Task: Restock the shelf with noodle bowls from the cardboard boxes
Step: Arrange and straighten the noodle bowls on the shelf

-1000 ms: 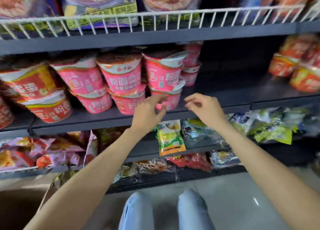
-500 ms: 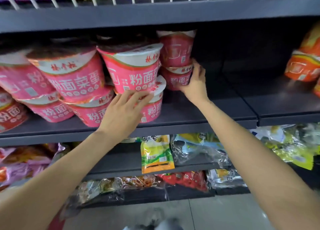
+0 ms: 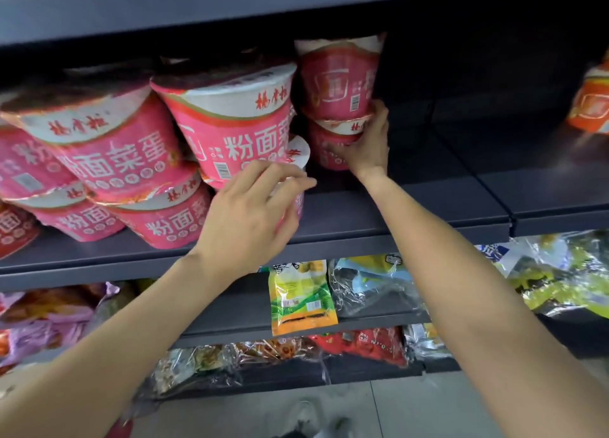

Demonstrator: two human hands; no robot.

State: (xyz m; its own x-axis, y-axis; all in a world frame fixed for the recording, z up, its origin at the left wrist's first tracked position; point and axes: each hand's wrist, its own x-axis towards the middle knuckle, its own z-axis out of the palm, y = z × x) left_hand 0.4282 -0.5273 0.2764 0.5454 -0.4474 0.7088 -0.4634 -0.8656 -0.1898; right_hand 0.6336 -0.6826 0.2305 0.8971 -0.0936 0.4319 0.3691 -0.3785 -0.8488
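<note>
Pink noodle bowls (image 3: 227,124) fill the shelf's (image 3: 379,217) left; right side bare. My right hand (image 3: 365,144) grips a rear bowl (image 3: 329,147); left hand (image 3: 250,217), loosely curled, holds nothing.

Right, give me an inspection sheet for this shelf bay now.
Surface: dark shelf, right part bare.
Job's things: pink noodle bowls stacked two high at left; rear stack further back.
Clutter: snack packets on lower shelves; orange bowls far right.
Grippers: left hand in front of the front lower bowl, contact unclear; right hand holds the rear stack's lower bowl.
Cables: nothing seen.
Surroundings: tiled floor; no cardboard boxes in view.
</note>
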